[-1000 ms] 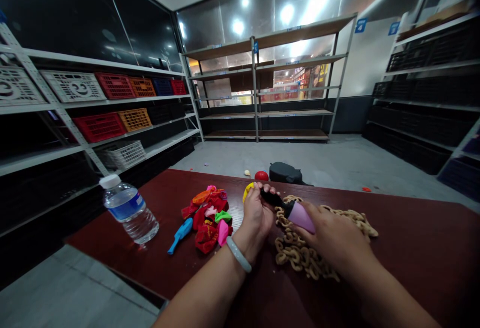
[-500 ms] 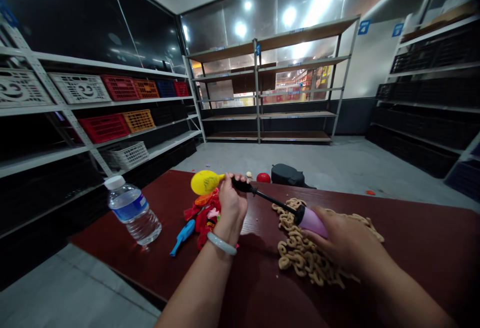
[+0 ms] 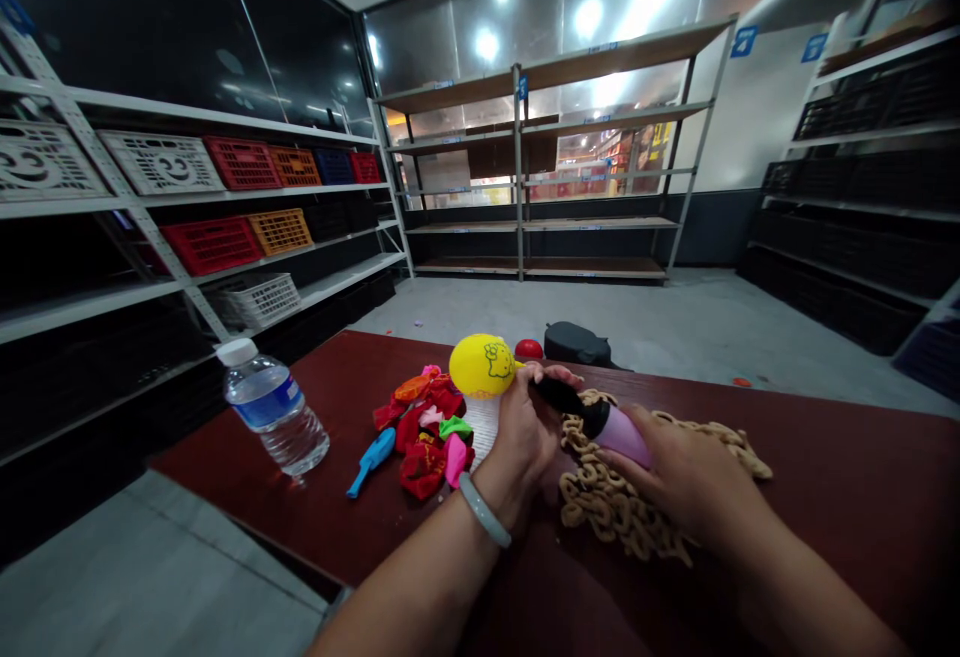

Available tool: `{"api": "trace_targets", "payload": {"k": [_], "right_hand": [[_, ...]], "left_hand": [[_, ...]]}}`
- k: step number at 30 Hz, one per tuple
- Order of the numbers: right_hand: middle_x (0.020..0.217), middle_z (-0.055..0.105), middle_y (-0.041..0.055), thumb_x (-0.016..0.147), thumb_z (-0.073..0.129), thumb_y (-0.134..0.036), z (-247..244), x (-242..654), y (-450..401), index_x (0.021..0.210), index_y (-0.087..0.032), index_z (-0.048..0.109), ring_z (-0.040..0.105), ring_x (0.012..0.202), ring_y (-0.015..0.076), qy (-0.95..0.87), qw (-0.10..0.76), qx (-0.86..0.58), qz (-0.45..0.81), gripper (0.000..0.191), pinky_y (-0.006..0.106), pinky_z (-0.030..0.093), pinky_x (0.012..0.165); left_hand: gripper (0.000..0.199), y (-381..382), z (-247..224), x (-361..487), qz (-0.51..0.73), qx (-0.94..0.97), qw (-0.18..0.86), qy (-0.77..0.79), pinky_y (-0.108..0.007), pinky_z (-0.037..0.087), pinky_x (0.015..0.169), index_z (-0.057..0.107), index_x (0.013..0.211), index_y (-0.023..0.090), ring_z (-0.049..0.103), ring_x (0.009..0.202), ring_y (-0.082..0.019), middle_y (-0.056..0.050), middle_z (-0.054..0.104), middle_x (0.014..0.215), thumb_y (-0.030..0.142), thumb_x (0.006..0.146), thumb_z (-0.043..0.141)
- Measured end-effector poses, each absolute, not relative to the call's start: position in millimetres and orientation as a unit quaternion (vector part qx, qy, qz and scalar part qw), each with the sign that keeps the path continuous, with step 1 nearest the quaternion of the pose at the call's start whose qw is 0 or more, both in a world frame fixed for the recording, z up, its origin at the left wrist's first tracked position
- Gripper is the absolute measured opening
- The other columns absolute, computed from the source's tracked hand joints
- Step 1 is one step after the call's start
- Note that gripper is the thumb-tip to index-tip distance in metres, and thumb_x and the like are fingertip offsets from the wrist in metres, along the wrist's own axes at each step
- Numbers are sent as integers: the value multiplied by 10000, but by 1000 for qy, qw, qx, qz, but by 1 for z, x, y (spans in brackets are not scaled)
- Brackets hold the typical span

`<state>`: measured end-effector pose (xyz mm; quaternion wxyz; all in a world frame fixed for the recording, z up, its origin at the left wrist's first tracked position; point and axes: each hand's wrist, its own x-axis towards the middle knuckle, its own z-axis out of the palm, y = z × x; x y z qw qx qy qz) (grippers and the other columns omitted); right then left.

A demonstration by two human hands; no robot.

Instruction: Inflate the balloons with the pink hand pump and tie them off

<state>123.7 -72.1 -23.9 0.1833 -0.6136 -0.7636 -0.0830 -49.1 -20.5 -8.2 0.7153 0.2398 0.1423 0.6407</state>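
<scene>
A partly inflated yellow balloon (image 3: 482, 365) with a dark printed drawing sits on the end of a hand balloon pump (image 3: 624, 435). My left hand (image 3: 529, 427), wearing a pale bangle, is closed round the balloon's neck and the pump's black end. My right hand (image 3: 686, 472) grips the pump's pinkish-purple barrel. The black part is pushed close to the barrel, so no long rod shows between the hands. Left of my left hand lies a heap of uninflated balloons (image 3: 424, 467), red, pink, green and orange. Beside it is a blue balloon (image 3: 371, 462).
A heap of beige curly ring-like pieces (image 3: 607, 512) lies under and beyond my right hand on the brown table (image 3: 300, 537). A water bottle (image 3: 277, 417) stands at the left. Beyond the table are a dark bag (image 3: 576, 344), a red ball-like thing (image 3: 529, 348) and shelves (image 3: 592, 224).
My left hand has moved right toward my right hand, carrying the yellow balloon along and pushing the pump's rod in. The balloon looks fuller, and more of the balloon heap shows.
</scene>
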Motion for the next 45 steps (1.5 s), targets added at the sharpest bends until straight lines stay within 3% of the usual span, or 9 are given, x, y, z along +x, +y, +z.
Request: {"api": "trace_targets", "payload": {"k": [4, 8, 12, 17, 20, 26, 29, 38, 45], "right_hand": [[944, 753, 123, 907, 409, -656, -20, 119, -75, 1342, -232, 557, 719, 772, 301, -764, 154, -623, -55, 625, 369, 482, 627], [921, 738, 120, 922, 451, -577, -20, 113, -80, 1272, -228, 587, 702, 749, 281, -773, 152, -607, -102, 512, 357, 469, 629], [907, 726, 111, 921, 484, -531, -24, 108, -83, 1250, -217, 581, 695, 747, 273, -776, 152, -595, -143, 465, 351, 471, 627], [977, 739, 121, 929, 465, -553, -26, 109, -82, 1244, -222, 591, 702, 778, 281, -783, 163, -591, -104, 474, 373, 482, 645], [965, 751, 95, 908, 485, -590, -23, 119, -78, 1258, -260, 597, 715, 810, 293, -785, 158, -595, -69, 494, 371, 479, 649], [1018, 758, 74, 884, 496, -641, -20, 148, -71, 1271, -300, 611, 723, 849, 300, -793, 149, -585, -79, 529, 387, 488, 668], [987, 759, 87, 878, 497, -645, -24, 149, -70, 1264, -263, 618, 724, 795, 304, -792, 128, -589, -97, 557, 389, 486, 631], [902, 738, 113, 911, 432, -639, -34, 129, -75, 1240, -199, 619, 709, 721, 293, -784, 125, -589, -147, 580, 375, 473, 583], [978, 746, 135, 916, 434, -624, -28, 120, -77, 1281, -200, 597, 719, 796, 301, -786, 117, -595, -121, 583, 385, 501, 657]], "left_hand": [[234, -17, -1, -55, 610, 189, 755, 145, -355, 525, 816, 503, 620, 183, 630, 671, -163, -24, 631, 664, 253, 777, 661], [357, -12, -3, -56, 621, 151, 743, 200, -294, 505, 663, 486, 594, 182, 543, 538, -122, 14, 536, 546, 354, 781, 736], [453, -11, -9, -53, 623, 134, 741, 213, -292, 466, 592, 369, 546, 203, 516, 507, -130, 14, 492, 519, 389, 827, 672], [434, -5, -5, -58, 652, 144, 726, 168, -249, 307, 456, 320, 556, 202, 316, 387, -82, 66, 281, 452, 303, 886, 582], [435, 7, 3, -78, 683, 150, 696, 162, -244, 260, 437, 294, 568, 206, 276, 370, -72, 78, 239, 453, 267, 887, 584], [488, 23, 13, -117, 739, 159, 643, 124, -241, 252, 435, 251, 579, 213, 294, 373, -64, 79, 252, 461, 293, 837, 657], [493, 21, 9, -112, 744, 154, 640, 116, -240, 243, 439, 251, 591, 212, 298, 374, -65, 84, 248, 464, 312, 824, 674], [430, -14, -5, -55, 670, 137, 717, 136, -266, 292, 493, 295, 590, 201, 332, 409, -91, 60, 289, 467, 331, 928, 526], [440, -17, -13, -43, 651, 133, 732, 149, -266, 284, 486, 312, 589, 198, 326, 412, -94, 56, 298, 474, 360, 933, 533]]}}
